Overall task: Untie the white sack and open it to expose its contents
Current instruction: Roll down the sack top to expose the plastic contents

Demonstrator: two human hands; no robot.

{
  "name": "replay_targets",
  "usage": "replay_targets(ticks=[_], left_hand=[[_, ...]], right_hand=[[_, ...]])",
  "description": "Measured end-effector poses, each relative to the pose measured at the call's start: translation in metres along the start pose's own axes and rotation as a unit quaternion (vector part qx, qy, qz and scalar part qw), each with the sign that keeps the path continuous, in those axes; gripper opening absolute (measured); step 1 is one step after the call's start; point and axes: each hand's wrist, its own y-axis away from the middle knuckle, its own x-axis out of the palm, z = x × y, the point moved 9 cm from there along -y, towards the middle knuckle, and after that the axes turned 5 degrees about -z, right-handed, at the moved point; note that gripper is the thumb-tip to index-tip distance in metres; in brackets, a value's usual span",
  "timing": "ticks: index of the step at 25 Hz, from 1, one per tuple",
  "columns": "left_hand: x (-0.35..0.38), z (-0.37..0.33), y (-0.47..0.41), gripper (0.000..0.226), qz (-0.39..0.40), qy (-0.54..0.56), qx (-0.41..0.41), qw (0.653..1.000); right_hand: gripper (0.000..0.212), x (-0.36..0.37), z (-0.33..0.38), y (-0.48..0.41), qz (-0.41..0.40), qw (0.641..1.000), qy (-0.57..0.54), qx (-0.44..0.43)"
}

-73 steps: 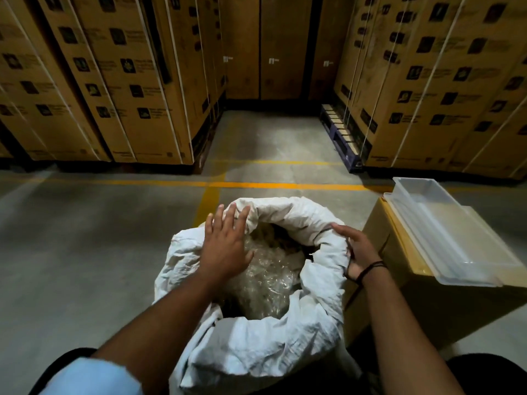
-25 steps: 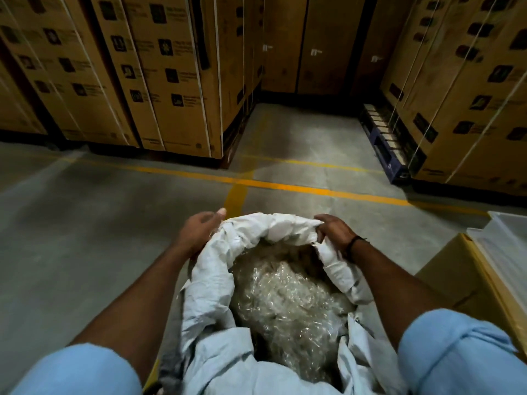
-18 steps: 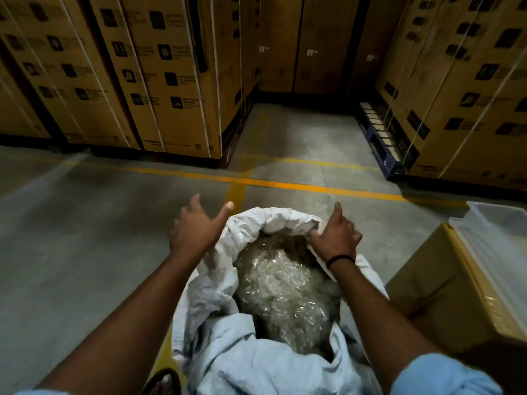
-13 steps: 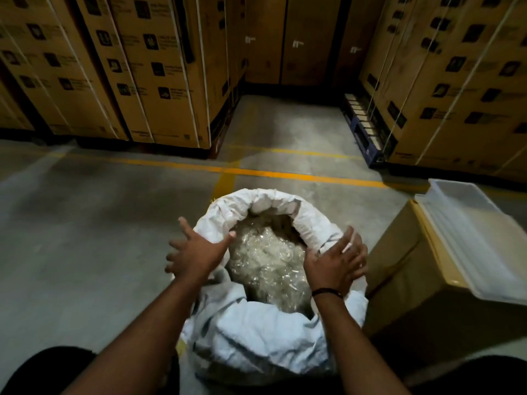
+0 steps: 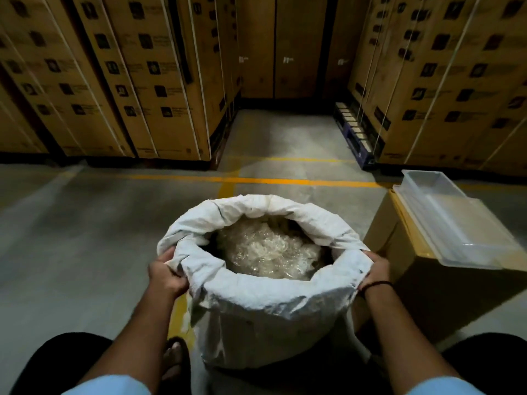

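Gripping sack (image 5: 265, 317) rim; open floor (image 5: 71, 238) left

Place: a warehouse storage aisle.
Stock: tall stacked cardboard cartons (image 5: 119, 81) printed with handling symbols and bound with pale straps, on the left, back and right.
Base: a blue pallet (image 5: 356, 135) under the right stack.
Floor: bare concrete floor (image 5: 71, 238) painted with yellow lines (image 5: 285, 181).

White sack (image 5: 265, 317), clear glossy contents (image 5: 268, 252), brown cartons (image 5: 137, 75), yellow floor lines (image 5: 256, 180).
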Motion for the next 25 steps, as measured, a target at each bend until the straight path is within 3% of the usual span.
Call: replay_targets(ticks=[1,2,3,4,7,8,10,12,13,16,19,20,21,23,24,25], left_hand=[[-0.005,-0.013,-0.002,0.059,-0.014,-0.003,0.009,1.0],[-0.006,-0.02,0.004,0.057,-0.021,-0.005,0.015,1.0],[-0.011,-0.026,0.004,0.06,-0.037,-0.014,0.019,0.999],[-0.01,-0.031,0.004,0.067,-0.031,-0.015,0.01,0.999],[-0.003,-0.043,0.002,0.077,-0.012,-0.036,0.003,0.999],[-0.002,-0.044,0.0,0.074,-0.03,-0.071,0.019,0.997],[-0.014,-0.035,-0.003,0.096,-0.145,-0.164,0.027,0.975],[-0.033,-0.012,0.019,0.13,-0.326,-0.22,0.054,0.918],[-0.03,0.01,0.031,0.133,-0.347,-0.234,0.059,0.906],[-0.018,0.08,0.059,0.138,-0.264,-0.25,0.067,0.929],[-0.043,0.122,0.019,0.155,-0.264,-0.242,0.001,0.934],[-0.048,0.129,0.011,0.153,-0.25,-0.196,-0.032,0.948],[-0.038,0.124,0.014,0.132,-0.197,-0.142,-0.024,0.97],[-0.009,0.118,0.027,0.054,-0.073,-0.02,0.003,0.997],[0.003,0.118,0.034,0.038,-0.029,0.037,0.012,0.999],[0.012,0.118,0.044,0.041,0.0,0.067,0.016,0.998]], right_hand=[[0.035,0.001,-0.004,0.001,0.051,0.99,-0.116,0.066],[0.034,0.011,0.0,0.004,0.129,0.957,-0.236,0.103],[0.03,0.014,0.008,0.003,0.156,0.938,-0.3,0.079],[0.029,0.008,0.006,-0.008,0.121,0.933,-0.332,0.074],[0.03,0.022,0.023,0.003,0.083,0.978,-0.189,0.025],[0.058,0.028,0.025,0.012,0.063,0.991,-0.119,0.025],[0.106,0.005,0.028,0.033,-0.107,0.993,0.046,-0.017],[0.121,-0.005,0.014,0.068,-0.215,0.972,0.087,-0.041],[0.124,-0.001,-0.006,0.085,-0.225,0.972,0.067,-0.019],[0.127,0.026,-0.079,0.12,-0.158,0.981,-0.006,0.116],[0.106,0.042,-0.087,0.121,-0.098,0.982,-0.077,0.142],[0.099,0.041,-0.076,0.121,-0.095,0.983,-0.102,0.117],[0.093,0.041,-0.063,0.118,-0.091,0.983,-0.133,0.09],[0.086,0.037,-0.044,0.109,-0.08,0.968,-0.232,0.047],[0.086,0.037,-0.045,0.104,-0.07,0.957,-0.278,0.054],[0.09,0.036,-0.047,0.101,-0.057,0.949,-0.303,0.062]])
